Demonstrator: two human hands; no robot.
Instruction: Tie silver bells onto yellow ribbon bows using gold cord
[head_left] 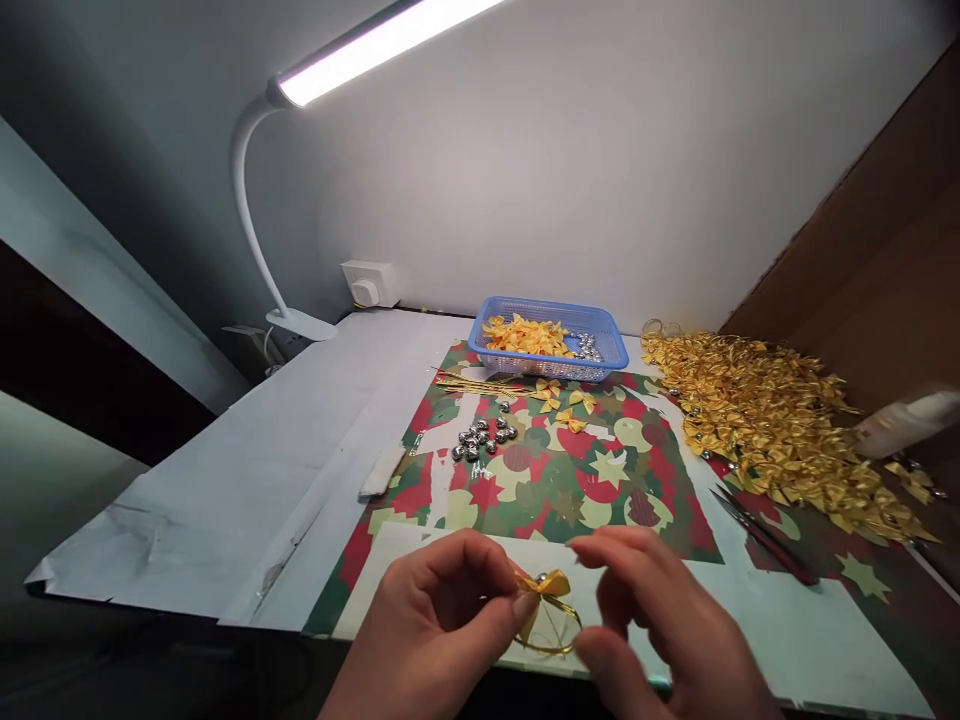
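My left hand (450, 610) pinches a gold ribbon bow (553, 583) between thumb and fingertips, close to the table's front edge. A small silver bell (541, 577) sits at the middle of the bow. From it hangs a loop of gold cord (559, 648), which curves toward my other hand. To the right of the bow, my right hand (660, 620) is held with thumb and fingers apart and nothing between them. Its thumb tip is close beside the cord loop; whether they touch I cannot tell.
A blue basket (551, 305) holds yellow bows and silver bells. Loose bells (480, 440), a few bows (570, 420) and gold cords (476, 385) lie before it. At right are a large heap of gold bows (772, 420), scissors (769, 540) and a white bottle (907, 425). A lamp (247, 200) stands left.
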